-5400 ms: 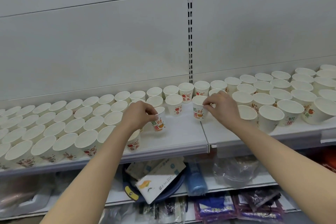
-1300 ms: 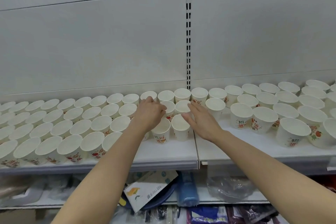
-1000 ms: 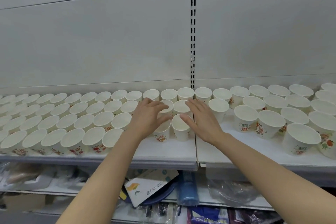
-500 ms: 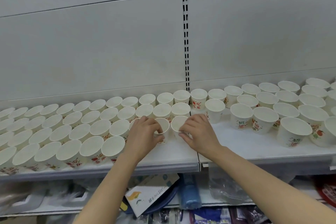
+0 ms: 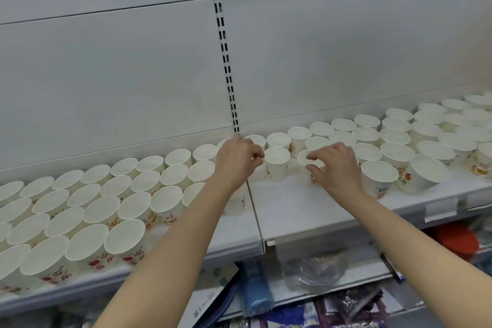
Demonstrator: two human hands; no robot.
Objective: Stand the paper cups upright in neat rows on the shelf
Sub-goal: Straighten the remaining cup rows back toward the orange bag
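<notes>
as left hand curls, right hand pinches cup

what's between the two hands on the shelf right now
In the head view, one upright paper cup stands between the left hand and the right hand, with bare shelf in front of it.
</notes>
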